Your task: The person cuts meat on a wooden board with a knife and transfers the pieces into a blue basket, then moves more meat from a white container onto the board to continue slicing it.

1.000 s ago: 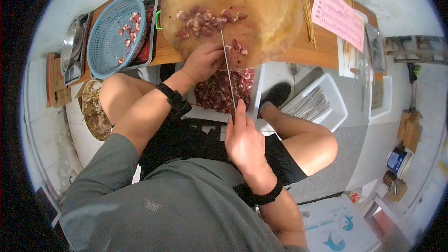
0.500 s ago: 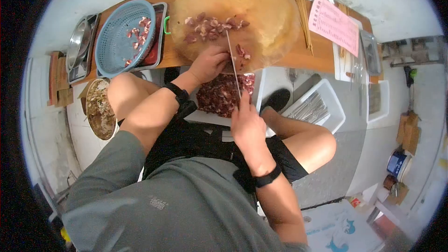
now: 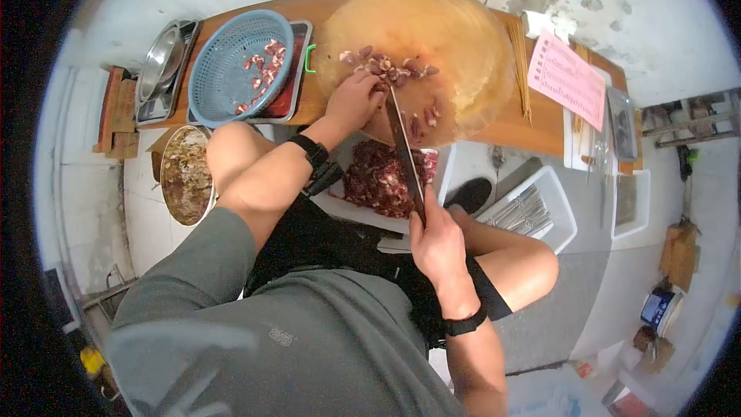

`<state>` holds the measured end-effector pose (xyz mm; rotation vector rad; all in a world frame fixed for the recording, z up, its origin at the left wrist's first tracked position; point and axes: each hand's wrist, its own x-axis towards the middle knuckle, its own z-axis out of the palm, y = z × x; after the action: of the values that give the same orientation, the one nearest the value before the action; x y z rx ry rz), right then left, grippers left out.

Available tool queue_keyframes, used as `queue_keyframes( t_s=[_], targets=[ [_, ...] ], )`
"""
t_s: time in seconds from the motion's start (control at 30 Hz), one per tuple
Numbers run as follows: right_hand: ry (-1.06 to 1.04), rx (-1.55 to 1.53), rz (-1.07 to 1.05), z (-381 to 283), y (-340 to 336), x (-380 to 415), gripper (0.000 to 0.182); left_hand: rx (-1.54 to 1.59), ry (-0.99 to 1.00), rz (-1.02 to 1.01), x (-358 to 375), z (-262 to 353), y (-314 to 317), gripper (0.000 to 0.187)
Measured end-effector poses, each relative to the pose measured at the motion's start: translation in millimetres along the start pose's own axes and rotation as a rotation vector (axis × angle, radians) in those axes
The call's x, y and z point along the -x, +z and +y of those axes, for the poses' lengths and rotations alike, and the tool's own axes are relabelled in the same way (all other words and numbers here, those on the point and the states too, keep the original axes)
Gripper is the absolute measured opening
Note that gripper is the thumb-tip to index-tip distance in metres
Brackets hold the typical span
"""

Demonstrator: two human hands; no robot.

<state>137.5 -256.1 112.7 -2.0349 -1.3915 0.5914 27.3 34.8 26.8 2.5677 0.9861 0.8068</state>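
On the round wooden chopping board [image 3: 463, 38] lies a loose row of dark red meat pieces [image 3: 394, 69]. A few cut meat pieces [image 3: 426, 118] sit to the right of the blade. My right hand [image 3: 440, 243] is wrapped round the handle of a long knife [image 3: 404, 147], whose tip reaches the meat. The fingers of my left hand [image 3: 355, 100] are curled and pressed together at the near end of the row, close beside the blade. A piece of meat shows at their tips, mostly hidden by them.
A blue basket [image 3: 202, 69] with meat pieces stands left of the board. Below the board is a white tub of chopped meat [image 3: 382, 181]. Metal skewers fill another white bin [image 3: 563, 220]. Wooden sticks [image 3: 521, 69] and a pink sheet [image 3: 567, 77] lie at the right.
The view has shifted, so the board and bench appear lower and further right. The knife has tilted and now shows its broad side. Both hands keep their holds.
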Motion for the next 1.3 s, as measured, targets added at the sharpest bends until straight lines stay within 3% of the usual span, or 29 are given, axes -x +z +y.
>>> queue_keyframes(
  t_s=[0.13,0.2,0.43,0.53,0.6,0.73,0.83,1.0,1.3],
  targets=[
    [0.116,0.023,-0.091,2.6,-2.9,2.8,0.054,-0.12,0.044,-0.078,-11.9,2.9,0.8,0.019],
    [0.122,0.035,-0.058,6.8,-6.7,-0.2,0.053,-0.191,-0.019,-0.267,-19.4,4.1,3.8,0.029],
    [0.187,0.002,-0.023,12.7,-15.0,-2.4,0.052,-0.169,0.015,-0.414,-17.7,-1.9,-0.3,0.021],
    [0.193,0.005,-0.031,11.3,-14.4,-0.7,0.052,-0.061,0.132,-0.361,-0.9,-2.0,7.2,0.014],
    [0.163,-0.034,0.009,12.5,-11.7,1.1,0.051,0.252,0.217,-0.227,17.9,6.4,15.6,0.015],
    [0.191,-0.022,-0.03,9.3,-15.5,0.3,0.051,0.236,0.253,-0.145,39.1,17.5,15.3,0.023],
    [0.183,-0.022,-0.038,5.8,-19.1,2.0,0.05,0.274,0.094,-0.079,45.7,19.5,12.2,0.027],
    [0.14,-0.024,-0.035,5.1,-19.4,0.1,0.051,0.24,0.234,-0.045,44.4,10.0,18.4,0.028],
    [0.121,0.08,-0.023,3.7,-23.8,-5.9,0.05,0.173,0.258,-0.046,29.9,18.5,26.6,0.026]
  ],
)
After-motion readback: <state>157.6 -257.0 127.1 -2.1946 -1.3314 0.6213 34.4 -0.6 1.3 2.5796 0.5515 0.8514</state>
